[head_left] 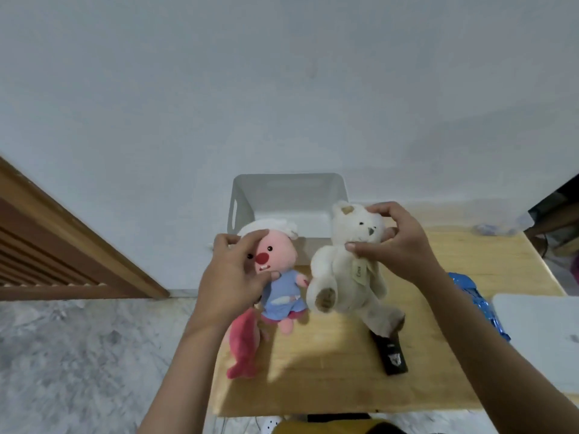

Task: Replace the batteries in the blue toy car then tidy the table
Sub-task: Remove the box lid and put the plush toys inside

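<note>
**Two plush toys held up over the wooden desk**

Pale wall is filling the far half of the view, with a wooden desk [329, 380] standing against it and grey marbled floor [78, 355] lying to the left; a white storage bin [247, 195] with cut-out handles is sitting at the far edge of the desk, its mouth facing up; the left hand [233, 277] is gripping a pink-faced plush doll [275, 277] in a white cap and blue outfit, fingers curled round its head, thumb at its chin; the right hand [398, 245] is gripping a cream teddy bear [344, 264] by the head, fingers over the top and thumb pressing at the neck, with the bear's legs hanging toward the desk; both toys are being held just in front of the bin, side by side and nearly touching; a pink plush fish [242, 346] is lying at the left edge of the desk, under the left wrist; a black rectangular object [391, 355] is lying on the desk just below the bear's foot; a crinkled blue shiny thing [473, 296] is showing at the right behind the right forearm, beside a white flat object [539, 333]; whether that blue thing is the toy car I cannot tell.
</note>
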A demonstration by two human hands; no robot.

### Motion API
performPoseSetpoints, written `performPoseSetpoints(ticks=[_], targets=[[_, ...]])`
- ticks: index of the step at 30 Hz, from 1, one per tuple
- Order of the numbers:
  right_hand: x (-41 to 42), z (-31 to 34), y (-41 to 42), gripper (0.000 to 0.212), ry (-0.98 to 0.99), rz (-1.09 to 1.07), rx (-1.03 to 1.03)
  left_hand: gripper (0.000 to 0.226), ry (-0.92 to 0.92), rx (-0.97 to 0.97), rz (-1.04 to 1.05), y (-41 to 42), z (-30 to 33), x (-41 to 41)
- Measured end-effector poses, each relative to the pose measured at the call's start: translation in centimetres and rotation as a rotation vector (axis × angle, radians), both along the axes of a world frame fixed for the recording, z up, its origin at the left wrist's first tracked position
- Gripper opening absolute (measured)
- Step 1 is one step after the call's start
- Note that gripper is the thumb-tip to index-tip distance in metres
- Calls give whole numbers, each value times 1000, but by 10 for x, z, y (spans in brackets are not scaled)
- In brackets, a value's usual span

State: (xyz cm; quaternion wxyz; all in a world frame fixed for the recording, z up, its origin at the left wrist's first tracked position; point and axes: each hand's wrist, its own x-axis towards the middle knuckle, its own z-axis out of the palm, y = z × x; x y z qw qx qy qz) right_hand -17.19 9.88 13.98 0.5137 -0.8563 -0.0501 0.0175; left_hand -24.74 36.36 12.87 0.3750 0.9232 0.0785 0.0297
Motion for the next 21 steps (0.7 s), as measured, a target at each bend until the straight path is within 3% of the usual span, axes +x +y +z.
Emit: performPoseSetpoints(ticks=[3, 9, 21], targets=[[32, 32, 10, 61, -94, -40, 65, 65, -141, 66, 37, 8, 29, 29], [97, 52, 36, 70, -331, -71, -78, 64, -253, 267, 60, 22, 45, 110], [167, -37, 76, 66, -27, 384, -638, 66, 217, 263, -244, 26, -68, 197]])
